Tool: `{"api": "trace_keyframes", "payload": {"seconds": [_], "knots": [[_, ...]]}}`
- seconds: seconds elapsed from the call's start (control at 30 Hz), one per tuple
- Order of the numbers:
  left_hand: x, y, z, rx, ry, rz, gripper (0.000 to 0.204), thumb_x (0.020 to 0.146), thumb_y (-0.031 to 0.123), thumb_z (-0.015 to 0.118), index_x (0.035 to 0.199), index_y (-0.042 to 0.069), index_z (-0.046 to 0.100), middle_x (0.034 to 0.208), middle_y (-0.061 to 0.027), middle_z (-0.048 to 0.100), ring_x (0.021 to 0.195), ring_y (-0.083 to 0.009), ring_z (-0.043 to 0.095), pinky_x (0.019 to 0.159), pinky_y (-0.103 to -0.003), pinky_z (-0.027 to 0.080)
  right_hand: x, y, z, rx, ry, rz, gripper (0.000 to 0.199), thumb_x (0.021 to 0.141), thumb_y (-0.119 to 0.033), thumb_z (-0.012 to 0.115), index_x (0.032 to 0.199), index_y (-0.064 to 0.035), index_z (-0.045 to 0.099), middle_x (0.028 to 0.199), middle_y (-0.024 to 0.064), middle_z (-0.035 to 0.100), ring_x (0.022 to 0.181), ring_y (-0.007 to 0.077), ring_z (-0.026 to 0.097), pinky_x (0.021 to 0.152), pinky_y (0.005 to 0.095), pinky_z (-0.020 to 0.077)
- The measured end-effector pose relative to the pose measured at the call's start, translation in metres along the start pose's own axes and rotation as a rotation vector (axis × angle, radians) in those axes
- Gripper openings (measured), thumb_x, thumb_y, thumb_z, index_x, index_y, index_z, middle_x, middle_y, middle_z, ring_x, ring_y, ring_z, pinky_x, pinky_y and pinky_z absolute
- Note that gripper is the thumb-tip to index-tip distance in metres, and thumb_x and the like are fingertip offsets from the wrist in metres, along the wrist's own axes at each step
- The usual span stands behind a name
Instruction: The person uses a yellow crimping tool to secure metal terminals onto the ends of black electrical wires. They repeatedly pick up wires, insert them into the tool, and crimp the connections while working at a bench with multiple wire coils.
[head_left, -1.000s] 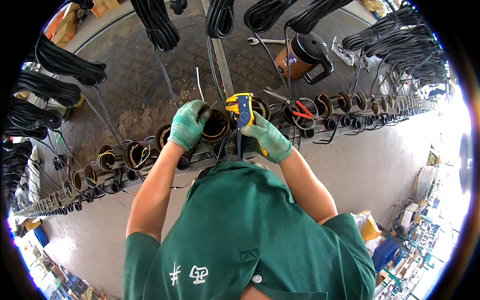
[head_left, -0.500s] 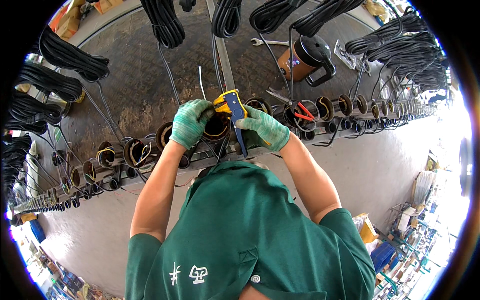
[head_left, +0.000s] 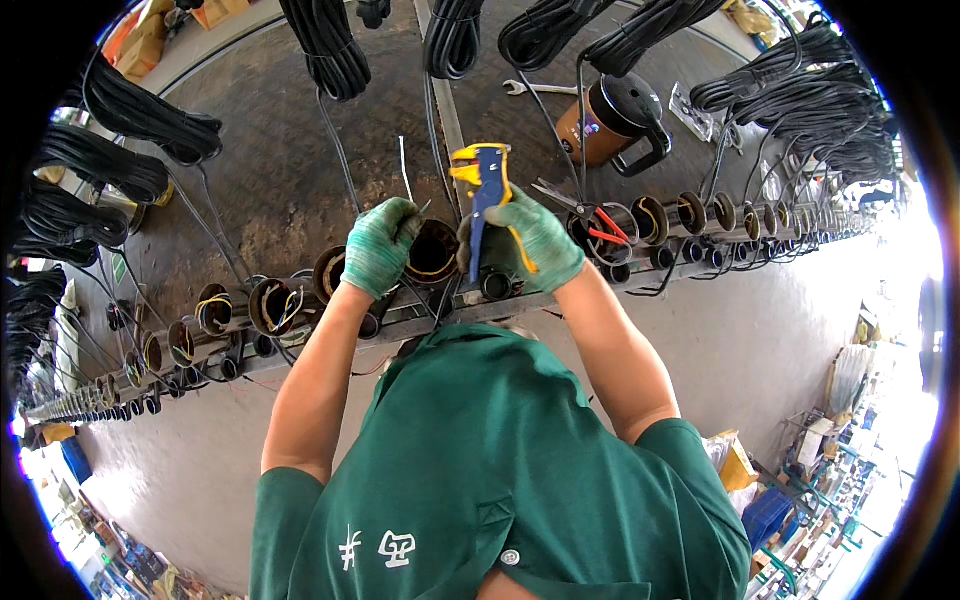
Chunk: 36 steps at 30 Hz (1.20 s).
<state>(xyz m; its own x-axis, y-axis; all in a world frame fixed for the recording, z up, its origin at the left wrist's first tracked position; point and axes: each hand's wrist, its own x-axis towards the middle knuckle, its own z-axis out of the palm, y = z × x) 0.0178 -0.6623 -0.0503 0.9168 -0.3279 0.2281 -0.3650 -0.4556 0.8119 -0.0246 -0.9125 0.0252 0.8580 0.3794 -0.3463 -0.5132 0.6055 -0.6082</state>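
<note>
A gloved right hand wraps its grip firmly around the handles of a blue-and-yellow wire stripper, raised nearly upright above the edge of the counter. Half a second ago the tool's head met the left fingertips; now it stands apart from them, its yellow jaws biting nothing that can be seen. The gloved left hand has stayed put, its grip pinched on what looks like a thin wire, just its tip showing beside the dark mouth of a tube. The wire, it appears, has been freed from the tool; whether its end is bare is too small to tell. A white strand rises behind the left fingers. Farther out lie red-handled scissors, a brown mug and bundled black cables.
</note>
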Motion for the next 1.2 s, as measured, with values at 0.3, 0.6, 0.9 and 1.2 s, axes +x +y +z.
{"api": "trace_keyframes", "payload": {"seconds": [0.3, 0.6, 0.9, 1.2], "knots": [[0.002, 0.006, -0.005, 0.101, -0.029, 0.045, 0.016, 0.095, 0.005, 0.071, 0.111, 0.0, 0.069, 0.098, -0.0174, 0.073, 0.09, -0.0363, 0.07, 0.081, -0.039, 0.056, -0.017, 0.004, -0.015, -0.206, 0.018, 0.156, 0.046, 0.092, -0.021, 0.069, 0.134, -0.0065, 0.055, 0.103, 0.0165, 0.072, 0.087, 0.0334, 0.076, 0.08, 0.0473, 0.065], [0.002, 0.05, -0.024, 0.49, -0.294, 0.346, 0.018, 0.087, 0.012, 0.073, 0.105, 0.016, 0.075, 0.101, -0.0048, 0.073, 0.12, -0.0325, 0.065, 0.121, -0.062, 0.028, -0.042, 0.009, -0.021, -0.199, 0.124, 0.051, 0.047, 0.092, -0.014, 0.064, 0.137, -0.0038, 0.056, 0.109, 0.0051, 0.067, 0.099, 0.017, 0.067, 0.092, 0.0334, 0.0572], [-0.004, 0.074, -0.031, 0.652, -0.625, 0.202, 0.019, 0.087, 0.029, 0.077, 0.101, 0.018, 0.08, 0.115, -0.0021, 0.072, 0.141, -0.0357, 0.052, 0.122, -0.076, 0.01, -0.05, 0.016, -0.035, -0.199, 0.131, 0.044, 0.061, 0.09, -0.024, 0.069, 0.147, -0.0079, 0.051, 0.11, 0.0105, 0.069, 0.1, 0.0226, 0.071, 0.09, 0.0406, 0.0603], [-0.022, 0.039, -0.029, 0.371, -0.368, 0.142, 0.02, 0.088, 0.013, 0.075, 0.108, 0.01, 0.077, 0.115, -0.009, 0.072, 0.125, -0.0372, 0.06, 0.115, -0.061, 0.034, -0.04, 0.018, -0.037, -0.317, 0.066, 0.044, 0.064, 0.09, -0.026, 0.072, 0.147, -0.0076, 0.05, 0.114, 0.0087, 0.068, 0.104, 0.0221, 0.069, 0.092, 0.0416, 0.0601]]}}
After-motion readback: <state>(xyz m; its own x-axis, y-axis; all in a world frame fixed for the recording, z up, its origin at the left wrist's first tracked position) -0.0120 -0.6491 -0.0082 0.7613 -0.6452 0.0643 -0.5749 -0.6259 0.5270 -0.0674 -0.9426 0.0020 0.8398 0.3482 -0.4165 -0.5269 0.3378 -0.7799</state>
